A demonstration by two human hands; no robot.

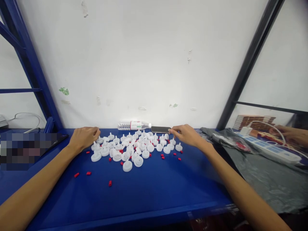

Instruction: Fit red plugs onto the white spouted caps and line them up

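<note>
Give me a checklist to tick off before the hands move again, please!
1. Left hand at the left end of the white caps: ok.
2. Left hand free of any cap: cannot tell, its fingers are mostly hidden.
3. Right hand clear of the phone: cannot tell, they look very close.
4. Red pieces all among the caps: not ok, some lie in front.
5. Bottle upright: not ok, it lies on its side.

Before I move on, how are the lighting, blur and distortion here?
Head view: bright light on the wall; blue post and black post lean outward towards the top, probably wide-lens distortion; the power strip looks soft; a pixelated patch masks part of the left side; left hand and right hand read fairly clearly.
</note>
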